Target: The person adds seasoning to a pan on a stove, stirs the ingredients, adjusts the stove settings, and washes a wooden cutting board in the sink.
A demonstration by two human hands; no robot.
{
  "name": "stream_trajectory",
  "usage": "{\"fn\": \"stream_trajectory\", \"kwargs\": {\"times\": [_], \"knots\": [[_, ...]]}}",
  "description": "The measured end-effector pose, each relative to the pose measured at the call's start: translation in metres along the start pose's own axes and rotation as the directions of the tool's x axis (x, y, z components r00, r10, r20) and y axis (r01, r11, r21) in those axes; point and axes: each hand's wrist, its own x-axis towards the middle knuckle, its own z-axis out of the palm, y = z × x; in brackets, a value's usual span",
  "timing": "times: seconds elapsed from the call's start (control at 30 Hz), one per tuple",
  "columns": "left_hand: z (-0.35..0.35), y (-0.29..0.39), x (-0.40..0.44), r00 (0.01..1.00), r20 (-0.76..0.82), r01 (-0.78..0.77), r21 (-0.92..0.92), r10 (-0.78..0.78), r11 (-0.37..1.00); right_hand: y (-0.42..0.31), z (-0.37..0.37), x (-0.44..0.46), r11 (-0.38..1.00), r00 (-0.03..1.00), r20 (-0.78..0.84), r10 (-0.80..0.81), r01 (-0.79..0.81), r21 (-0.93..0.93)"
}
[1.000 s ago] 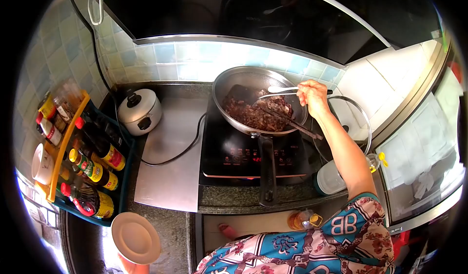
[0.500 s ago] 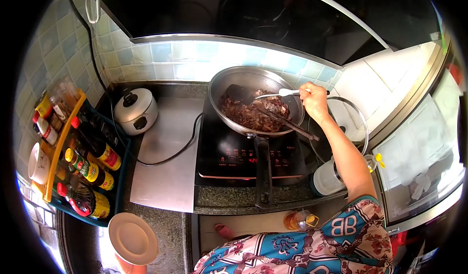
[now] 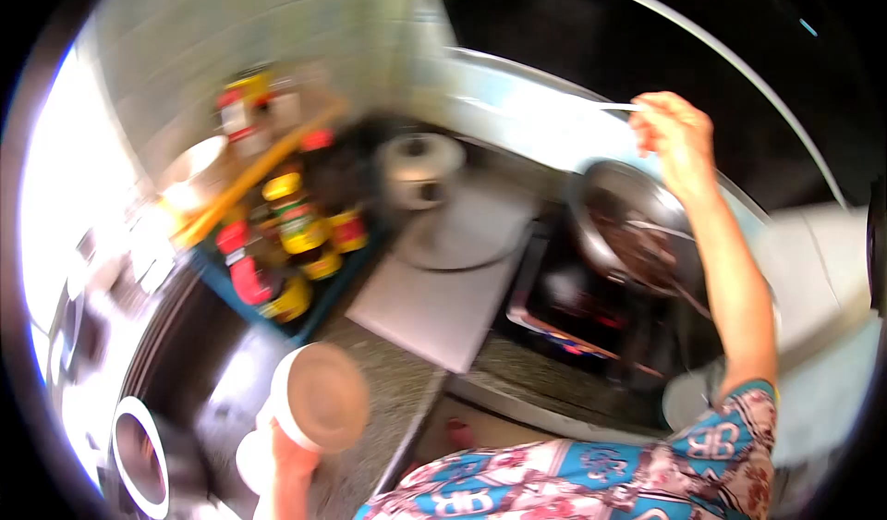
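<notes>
At the lower middle my left hand [image 3: 292, 453] grips a pale round plate [image 3: 328, 398], tilted over the counter and blurred. My right hand [image 3: 679, 136] is raised above the far side of the frying pan [image 3: 605, 243], fingers closed around a thin white utensil [image 3: 617, 107] that points left; its tip is not clear. Dark brown food [image 3: 637, 243] lies in the pan, which sits on a black induction cooker [image 3: 564, 293]. A thin pale streak crosses the food, too smeared to name. My right forearm hides the pan's right side.
Sauce bottles [image 3: 300, 229] stand in a blue-edged rack [image 3: 222, 291] with a yellow rail. A lidded pot [image 3: 420, 164] is on the counter behind a metal sheet [image 3: 425, 307]. An open pot [image 3: 152, 460] shows at lower left. The range hood [image 3: 647, 39] hangs above.
My view has swung left. My right hand has lifted up from the pan, while the food stays in it. The plate remains in my left hand, at a different tilt.
</notes>
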Motion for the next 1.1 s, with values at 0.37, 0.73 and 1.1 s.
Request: {"fn": "stream_trajectory", "kwargs": {"times": [0.37,0.73,1.1], "knots": [[-0.040,0.074,-0.101,0.920,-0.053,-0.384,0.085,0.389,0.919,-0.059,0.353,-0.002,0.886,0.842,0.534,-0.075,-0.190,0.423],[-0.048,0.189,-0.086,0.647,0.159,-0.549,0.776,0.746,0.310,-0.038,0.435,-0.002,0.956,0.757,0.653,-0.038,-0.162,0.244],[0.101,0.291,0.082,0.529,0.653,-0.634,0.729,0.542,-0.259,-0.010,0.361,-0.133,0.292,0.020,0.497,-0.867,0.830,0.475]]}}
